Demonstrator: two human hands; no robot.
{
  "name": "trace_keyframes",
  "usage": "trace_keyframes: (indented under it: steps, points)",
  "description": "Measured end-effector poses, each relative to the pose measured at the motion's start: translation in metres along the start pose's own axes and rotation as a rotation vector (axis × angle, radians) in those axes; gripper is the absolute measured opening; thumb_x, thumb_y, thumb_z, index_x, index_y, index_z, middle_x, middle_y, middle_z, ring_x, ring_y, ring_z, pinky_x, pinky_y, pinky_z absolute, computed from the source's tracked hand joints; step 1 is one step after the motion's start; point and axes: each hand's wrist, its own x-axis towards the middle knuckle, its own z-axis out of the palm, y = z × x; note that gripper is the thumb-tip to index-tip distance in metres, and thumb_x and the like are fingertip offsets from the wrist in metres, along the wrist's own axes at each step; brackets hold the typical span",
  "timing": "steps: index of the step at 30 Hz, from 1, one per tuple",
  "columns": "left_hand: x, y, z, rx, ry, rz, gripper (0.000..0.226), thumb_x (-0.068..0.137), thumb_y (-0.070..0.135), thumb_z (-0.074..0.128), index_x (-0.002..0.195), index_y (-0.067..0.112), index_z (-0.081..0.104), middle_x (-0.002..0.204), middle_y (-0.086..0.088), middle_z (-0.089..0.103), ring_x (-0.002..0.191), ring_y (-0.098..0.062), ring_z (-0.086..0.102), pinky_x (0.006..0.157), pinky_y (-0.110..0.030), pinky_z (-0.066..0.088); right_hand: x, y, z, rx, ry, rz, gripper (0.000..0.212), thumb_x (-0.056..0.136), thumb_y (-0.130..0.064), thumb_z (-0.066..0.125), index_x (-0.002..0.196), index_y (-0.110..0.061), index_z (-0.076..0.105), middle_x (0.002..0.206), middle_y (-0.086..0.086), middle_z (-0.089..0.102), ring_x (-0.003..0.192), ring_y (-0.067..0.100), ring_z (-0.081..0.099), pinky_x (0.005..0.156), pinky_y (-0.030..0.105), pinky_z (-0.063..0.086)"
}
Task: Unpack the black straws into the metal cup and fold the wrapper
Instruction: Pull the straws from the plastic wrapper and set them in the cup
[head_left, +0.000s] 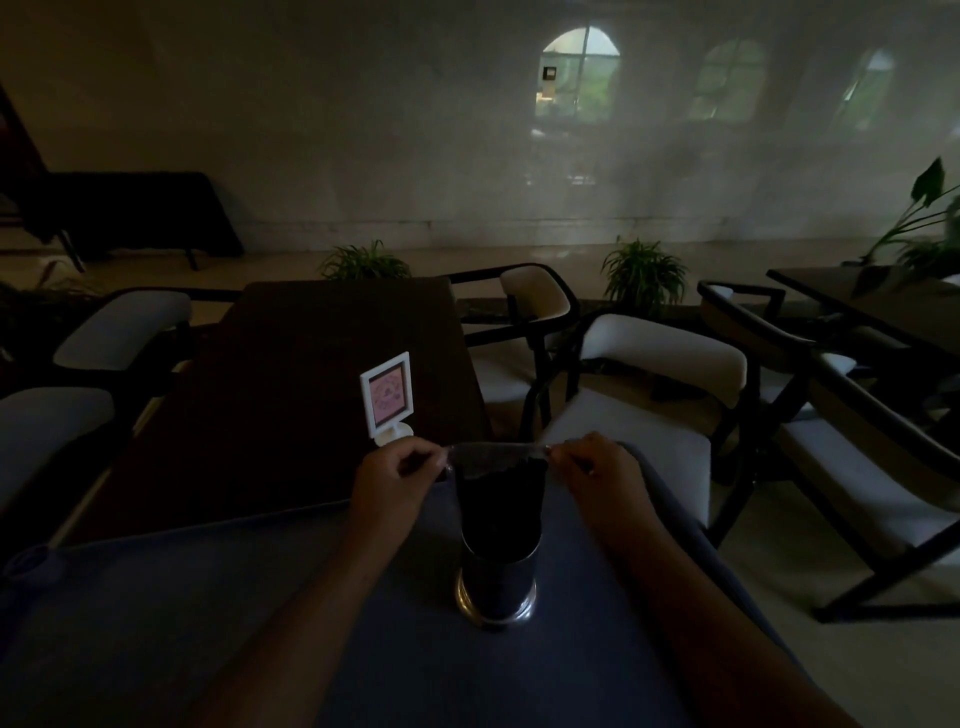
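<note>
A metal cup (496, 592) stands upright on a blue mat (208, 623) in front of me. A bundle of black straws (500, 509) sticks up out of the cup, still inside a clear plastic wrapper (496, 456) whose top rises above the straw ends. My left hand (397, 475) pinches the wrapper's top left corner. My right hand (597, 470) pinches its top right corner. The wrapper top is stretched flat between the two hands. The scene is very dim.
A white-framed table sign (387, 395) stands just beyond my left hand on the dark wooden table (311, 364). Cushioned chairs (649, 374) stand to the right and left. Potted plants (644, 275) sit on the floor further back.
</note>
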Motion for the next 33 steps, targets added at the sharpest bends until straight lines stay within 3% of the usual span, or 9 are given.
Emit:
trace_keyframes:
  steps: [7,10,14,17,21,25,29,31,33]
  points:
    - [0.001,0.015,-0.005,-0.018,0.038,0.071,0.008,0.089,0.016,0.063,0.087,0.020,0.069,0.089,0.007,0.070,0.088,-0.002,0.065,0.085,-0.032,0.055,0.006,-0.017,-0.017,0.018,0.043,-0.142,0.038,0.091,-0.017,0.064,0.057,-0.034,0.061,0.052,-0.013,0.048,0.061,-0.019,0.054,0.057,0.000,0.037]
    - [0.005,0.021,-0.007,-0.012,0.040,0.095,0.005,0.089,0.020,0.063,0.088,0.020,0.068,0.090,0.010,0.069,0.092,-0.002,0.064,0.091,-0.035,0.053,0.006,-0.027,-0.024,0.035,0.040,-0.130,0.045,0.093,-0.020,0.061,0.055,-0.046,0.059,0.054,-0.009,0.049,0.060,-0.015,0.055,0.055,0.001,0.038]
    - [0.008,0.030,-0.008,-0.026,0.060,0.115,0.004,0.089,0.019,0.063,0.087,0.018,0.067,0.090,0.008,0.068,0.094,-0.008,0.064,0.090,-0.039,0.054,0.006,-0.035,-0.033,0.029,0.050,-0.125,0.042,0.093,-0.020,0.060,0.059,-0.045,0.057,0.060,-0.016,0.054,0.065,-0.014,0.058,0.059,0.004,0.041]
    - [0.011,0.034,-0.010,-0.014,0.054,0.122,0.002,0.089,0.023,0.063,0.088,0.022,0.065,0.091,0.010,0.066,0.092,-0.004,0.063,0.084,-0.030,0.053,0.007,-0.041,-0.040,-0.016,0.013,-0.115,0.033,0.094,-0.021,0.059,0.067,-0.041,0.060,0.059,-0.017,0.056,0.057,-0.006,0.058,0.053,0.010,0.039]
    - [0.015,0.041,-0.014,-0.017,0.056,0.163,0.003,0.088,0.021,0.064,0.086,0.023,0.064,0.090,0.006,0.066,0.088,-0.002,0.063,0.074,-0.017,0.047,0.010,-0.051,-0.048,-0.008,0.029,-0.134,0.017,0.093,-0.022,0.060,0.079,-0.024,0.071,0.066,-0.011,0.060,0.062,0.002,0.061,0.058,0.029,0.052]
    - [0.020,0.056,-0.016,-0.038,0.090,0.215,0.014,0.086,0.016,0.065,0.077,0.027,0.061,0.081,0.004,0.067,0.082,-0.011,0.065,0.071,-0.021,0.048,0.012,-0.059,-0.056,-0.006,0.099,-0.103,0.016,0.092,-0.030,0.061,0.087,-0.019,0.071,0.069,-0.009,0.060,0.062,0.004,0.058,0.057,0.022,0.041]
    - [0.024,0.073,-0.018,-0.076,0.099,0.247,0.004,0.085,0.013,0.064,0.082,0.015,0.064,0.081,-0.003,0.067,0.081,-0.019,0.066,0.071,-0.031,0.054,0.014,-0.074,-0.069,0.039,0.122,-0.100,0.016,0.092,-0.026,0.063,0.090,-0.013,0.072,0.076,0.003,0.064,0.068,0.018,0.063,0.062,0.031,0.052]
    - [0.025,0.082,-0.019,-0.074,0.116,0.268,0.006,0.086,0.011,0.063,0.083,0.016,0.063,0.084,-0.003,0.068,0.082,-0.015,0.067,0.072,-0.025,0.054,0.014,-0.080,-0.076,0.037,0.140,-0.120,0.016,0.092,-0.024,0.063,0.090,-0.011,0.072,0.082,0.003,0.064,0.073,0.019,0.064,0.066,0.034,0.054]
    - [0.025,0.091,-0.021,-0.089,0.127,0.283,0.008,0.087,0.010,0.062,0.084,0.017,0.061,0.085,0.000,0.070,0.083,-0.009,0.068,0.071,-0.018,0.054,0.016,-0.087,-0.083,-0.004,0.150,-0.156,0.015,0.092,-0.023,0.063,0.091,-0.011,0.072,0.084,0.001,0.063,0.075,0.017,0.063,0.066,0.027,0.049]
